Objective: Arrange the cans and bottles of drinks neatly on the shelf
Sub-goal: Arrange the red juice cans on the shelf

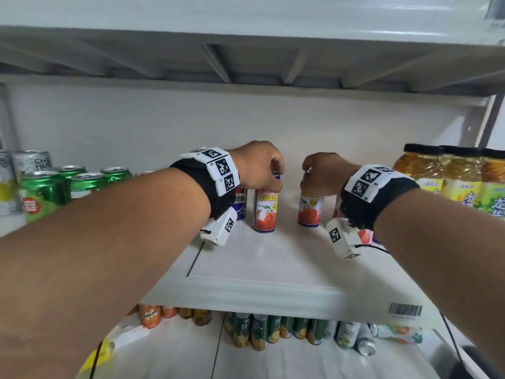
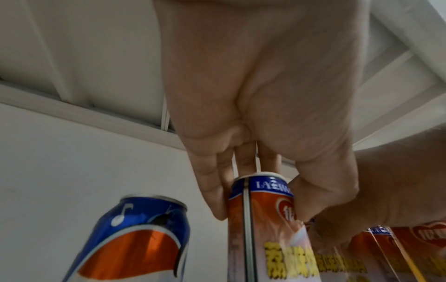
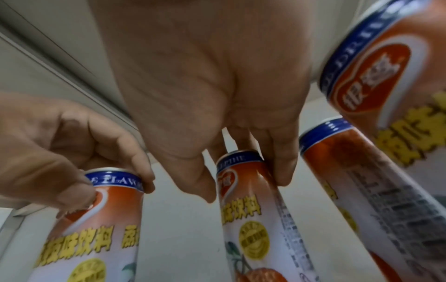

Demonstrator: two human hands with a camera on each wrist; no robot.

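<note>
Two hands [image 1: 258, 166] [image 1: 322, 172] each pinch one slim, glossy cylindrical can's [image 1: 264, 213] [image 1: 309, 210] top rim.

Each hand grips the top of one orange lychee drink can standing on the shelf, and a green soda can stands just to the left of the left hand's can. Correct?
Not quite. The can beside the left hand's lychee can is a blue Pepsi can, not green, as the left wrist view shows. The green cans stand farther left. The right hand does grip the other lychee can.
</note>
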